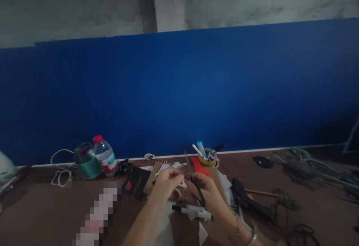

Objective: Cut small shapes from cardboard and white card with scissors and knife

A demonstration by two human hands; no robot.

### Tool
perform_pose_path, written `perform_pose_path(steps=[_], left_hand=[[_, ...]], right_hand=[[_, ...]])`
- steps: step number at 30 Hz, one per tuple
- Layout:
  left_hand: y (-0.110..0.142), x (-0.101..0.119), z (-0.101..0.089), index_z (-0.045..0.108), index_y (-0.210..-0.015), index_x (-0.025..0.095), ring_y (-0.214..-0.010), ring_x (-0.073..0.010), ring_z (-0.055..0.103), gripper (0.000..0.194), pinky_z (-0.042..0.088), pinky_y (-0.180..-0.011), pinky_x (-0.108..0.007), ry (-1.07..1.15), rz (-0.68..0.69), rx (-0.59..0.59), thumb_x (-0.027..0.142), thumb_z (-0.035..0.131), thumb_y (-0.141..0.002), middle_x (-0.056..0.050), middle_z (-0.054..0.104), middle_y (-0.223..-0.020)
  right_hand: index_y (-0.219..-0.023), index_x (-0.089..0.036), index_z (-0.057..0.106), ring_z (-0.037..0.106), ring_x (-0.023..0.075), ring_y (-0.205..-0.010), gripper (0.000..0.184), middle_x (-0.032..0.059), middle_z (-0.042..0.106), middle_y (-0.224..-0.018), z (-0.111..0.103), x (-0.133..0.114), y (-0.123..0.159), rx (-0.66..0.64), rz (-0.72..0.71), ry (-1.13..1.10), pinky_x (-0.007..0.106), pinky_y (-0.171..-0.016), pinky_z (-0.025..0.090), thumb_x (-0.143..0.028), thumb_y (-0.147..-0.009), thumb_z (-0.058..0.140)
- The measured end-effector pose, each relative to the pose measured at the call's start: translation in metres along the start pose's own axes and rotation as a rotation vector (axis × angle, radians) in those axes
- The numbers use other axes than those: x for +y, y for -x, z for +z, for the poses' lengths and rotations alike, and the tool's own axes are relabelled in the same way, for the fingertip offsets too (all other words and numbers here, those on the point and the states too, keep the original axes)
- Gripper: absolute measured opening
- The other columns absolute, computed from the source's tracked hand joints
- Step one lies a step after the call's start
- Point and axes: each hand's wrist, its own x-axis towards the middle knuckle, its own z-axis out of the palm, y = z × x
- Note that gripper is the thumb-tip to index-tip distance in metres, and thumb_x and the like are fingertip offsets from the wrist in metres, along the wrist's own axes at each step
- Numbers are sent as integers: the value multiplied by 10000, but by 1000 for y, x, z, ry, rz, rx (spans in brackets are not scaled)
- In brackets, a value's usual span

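Observation:
My left hand point(167, 185) is closed, thumb and fingertips pinched together; what lies between them is too blurred to name. Close beside it, my right hand point(206, 189) is wrapped round a pair of scissors point(199, 193), whose dark handle shows at the fingers and whose blades point up and away. Beneath both hands lie paper scraps point(202, 234) and brown cardboard point(221, 183). A clear marker pen point(193, 212) with black ends rests just below my hands. Behind my right hand lies a red strip point(199, 166).
A yellow cup point(208, 161) of pens stands at the back. To the left are a water bottle point(106, 158), a teal container point(88, 166), a white cable point(60, 175) and a black box point(139, 181). Right lie a black gun-shaped tool point(249, 201) and tangled cords point(305, 169). A blue wall point(179, 92) rises behind.

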Motion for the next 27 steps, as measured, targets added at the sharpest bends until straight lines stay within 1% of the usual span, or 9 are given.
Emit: perform_pose_path(steps=[4,8,12,14,16,19,22,24,27], left_hand=[[-5,-12,0,667,-683,169,-499,-136,548,140,384,-494,-243,-22,-60,-44,295,713,-643,1,620,-594],[-4,-12,1,657,-654,165,-424,-121,518,165,362,-447,-241,-7,-92,-88,294,752,-610,-4,603,-550],[0,-9,9,650,-640,157,-478,-119,545,193,393,-484,-230,253,-126,-137,284,779,-573,2,599,-557],[1,-12,16,645,-627,148,-568,-119,570,209,423,-555,-220,408,-95,-118,250,803,-537,-6,622,-613],[1,-18,22,648,-643,143,-624,-132,584,215,439,-600,-230,491,-61,-113,241,808,-539,-17,637,-653],[0,-24,26,641,-635,143,-564,-113,547,203,421,-560,-224,453,-36,-46,276,786,-585,-2,617,-621],[0,-23,24,639,-627,148,-496,-86,492,198,394,-522,-209,391,-24,42,301,763,-612,20,588,-572],[0,-20,21,648,-648,153,-555,-110,539,184,415,-554,-219,403,0,75,305,750,-625,-1,631,-625],[0,-14,18,641,-634,152,-728,-165,603,166,451,-637,-243,449,72,98,290,733,-632,-58,695,-783]], right_hand=[[-690,-178,555,386,71,-407,343,-75,430,-458,-2,-6,1,80,-14,-57,191,-395,313,-485,-630,694],[-650,-181,528,367,58,-374,350,-77,436,-442,-3,-5,1,57,18,-74,182,-371,278,-480,-613,707],[-650,-175,518,381,54,-355,371,-74,442,-417,-4,0,1,75,46,-104,171,-366,251,-505,-653,689],[-674,-178,511,381,50,-354,379,-73,456,-428,-4,4,1,97,49,-182,168,-368,248,-518,-671,679],[-684,-182,503,388,52,-360,386,-73,463,-434,-5,7,1,107,56,-246,167,-370,252,-526,-678,678],[-699,-185,504,408,59,-371,386,-69,475,-450,-5,10,1,101,73,-259,165,-365,247,-529,-679,680],[-729,-181,526,424,66,-389,364,-67,489,-470,-6,10,-1,76,72,-184,172,-381,284,-498,-671,694],[-725,-176,534,437,72,-416,345,-62,501,-486,-6,9,-2,40,47,-128,181,-407,315,-464,-653,710],[-716,-173,542,450,80,-470,326,-55,516,-531,-3,9,-3,-43,2,-93,194,-452,344,-421,-619,731]])
